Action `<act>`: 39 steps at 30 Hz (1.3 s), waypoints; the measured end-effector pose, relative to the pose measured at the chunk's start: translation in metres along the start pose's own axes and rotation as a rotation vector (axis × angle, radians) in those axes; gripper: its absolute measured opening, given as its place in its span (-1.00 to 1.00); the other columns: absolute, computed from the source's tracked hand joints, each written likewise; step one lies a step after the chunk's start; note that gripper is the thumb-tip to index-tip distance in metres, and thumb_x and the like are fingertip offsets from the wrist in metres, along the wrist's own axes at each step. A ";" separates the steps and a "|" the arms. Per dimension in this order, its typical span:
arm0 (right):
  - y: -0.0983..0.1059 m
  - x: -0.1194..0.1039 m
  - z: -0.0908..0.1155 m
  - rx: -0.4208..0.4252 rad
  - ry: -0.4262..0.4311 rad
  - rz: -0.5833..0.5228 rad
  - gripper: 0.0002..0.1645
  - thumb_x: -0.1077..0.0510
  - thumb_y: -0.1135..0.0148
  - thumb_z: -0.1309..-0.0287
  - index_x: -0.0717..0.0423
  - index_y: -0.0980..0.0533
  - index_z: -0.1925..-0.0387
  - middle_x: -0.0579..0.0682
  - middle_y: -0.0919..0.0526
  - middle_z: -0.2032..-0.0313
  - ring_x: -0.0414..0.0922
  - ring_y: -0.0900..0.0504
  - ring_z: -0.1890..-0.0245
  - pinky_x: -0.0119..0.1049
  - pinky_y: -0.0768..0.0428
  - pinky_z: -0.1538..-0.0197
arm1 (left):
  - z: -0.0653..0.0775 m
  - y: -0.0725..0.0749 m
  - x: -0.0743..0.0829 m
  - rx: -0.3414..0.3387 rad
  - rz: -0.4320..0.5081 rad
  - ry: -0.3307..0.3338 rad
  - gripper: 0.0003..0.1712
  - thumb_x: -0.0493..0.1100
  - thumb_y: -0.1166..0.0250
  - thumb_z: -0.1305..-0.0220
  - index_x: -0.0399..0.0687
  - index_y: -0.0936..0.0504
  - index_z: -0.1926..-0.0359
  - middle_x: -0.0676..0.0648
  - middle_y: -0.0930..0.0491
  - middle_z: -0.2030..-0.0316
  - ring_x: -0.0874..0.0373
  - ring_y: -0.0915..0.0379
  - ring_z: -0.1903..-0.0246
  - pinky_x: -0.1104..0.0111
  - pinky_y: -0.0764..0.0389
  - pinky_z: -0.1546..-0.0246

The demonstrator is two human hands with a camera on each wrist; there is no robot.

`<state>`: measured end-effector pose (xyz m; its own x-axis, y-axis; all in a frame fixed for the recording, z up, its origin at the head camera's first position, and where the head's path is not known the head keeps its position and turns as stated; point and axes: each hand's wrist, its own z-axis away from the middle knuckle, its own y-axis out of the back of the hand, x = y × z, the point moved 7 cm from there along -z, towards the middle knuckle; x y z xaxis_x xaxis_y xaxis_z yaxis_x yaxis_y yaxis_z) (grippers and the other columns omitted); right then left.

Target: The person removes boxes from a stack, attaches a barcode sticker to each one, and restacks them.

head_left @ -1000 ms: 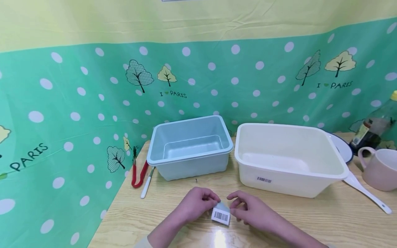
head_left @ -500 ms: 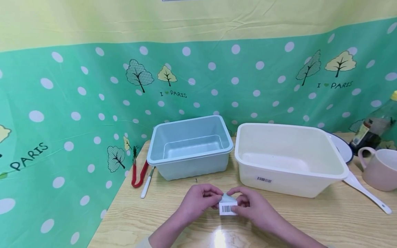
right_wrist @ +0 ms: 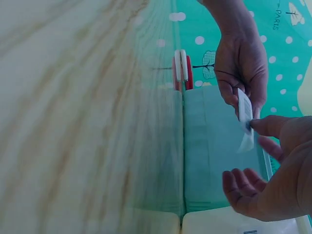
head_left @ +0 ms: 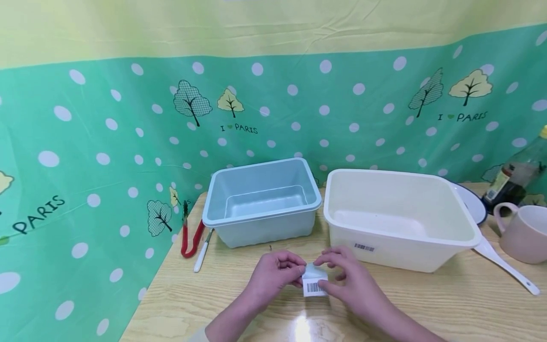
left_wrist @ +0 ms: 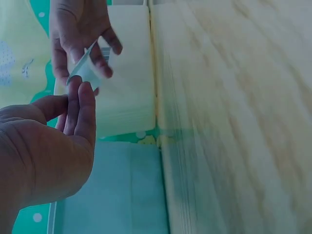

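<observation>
A small barcode label [head_left: 315, 287], white below with a pale bluish upper part, is held up in front of the bins. My left hand [head_left: 275, 278] pinches its left edge between thumb and fingertips. At its right side, my right hand [head_left: 352, 285] has the thumb tip touching the barcode, while the other fingers are spread apart and loosely bent. The right wrist view shows the label [right_wrist: 245, 117] nearly edge-on, with the right thumb against it and the other fingers away from it. In the left wrist view, the bluish part [left_wrist: 87, 73] rises from the left fingertips.
A light blue bin [head_left: 265, 230] and a white bin [head_left: 384, 254] stand behind the hands. Red-handled tongs [head_left: 185, 242] and a white-handled knife [head_left: 202, 256] lie at left. To the right are a white spoon [head_left: 504, 263], plate [head_left: 472, 204], pink mug [head_left: 525, 237] and dark bottle [head_left: 506, 187].
The label has moved up and slightly right, and sits straighter. My right hand came in to touch its right side, then its fingers spread away from it. The left hand keeps its pinch.
</observation>
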<state>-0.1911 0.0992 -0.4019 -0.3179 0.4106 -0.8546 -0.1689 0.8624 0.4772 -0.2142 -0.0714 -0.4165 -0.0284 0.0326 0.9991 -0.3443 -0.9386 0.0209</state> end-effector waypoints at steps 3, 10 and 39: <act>0.002 -0.007 0.002 0.042 0.080 0.062 -0.64 0.20 -0.56 -0.02 -0.29 -0.66 0.21 -0.06 -0.54 -0.11 0.02 -0.52 -0.09 -0.23 -0.64 0.10 | 0.001 -0.004 -0.001 -0.019 0.037 0.020 -0.83 -0.35 -0.38 -0.24 -0.39 -0.66 0.18 -0.21 -0.72 0.33 0.07 -0.67 0.41 0.23 -0.73 0.26; -0.001 -0.017 0.006 0.041 0.235 0.078 -0.74 0.17 -0.56 -0.02 -0.28 -0.73 0.29 -0.14 -0.60 0.02 -0.11 -0.56 0.00 -0.26 -0.58 -0.06 | 0.004 -0.010 -0.005 -0.042 0.090 0.065 -0.82 -0.32 -0.36 -0.28 -0.39 -0.66 0.16 -0.22 -0.73 0.31 0.07 -0.68 0.39 0.21 -0.73 0.23; -0.004 -0.016 0.007 0.010 0.213 0.094 -0.69 0.22 -0.55 -0.02 -0.35 -0.71 0.39 -0.24 -0.56 -0.01 -0.10 -0.52 -0.03 -0.23 -0.54 -0.12 | 0.001 -0.006 -0.006 -0.046 0.063 0.075 -0.83 -0.35 -0.33 -0.30 -0.41 -0.62 0.14 -0.22 -0.71 0.33 0.08 -0.67 0.39 0.23 -0.72 0.21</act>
<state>-0.1792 0.0914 -0.3910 -0.5220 0.4186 -0.7432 -0.1198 0.8267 0.5498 -0.2109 -0.0669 -0.4224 -0.1211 0.0014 0.9926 -0.3822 -0.9230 -0.0454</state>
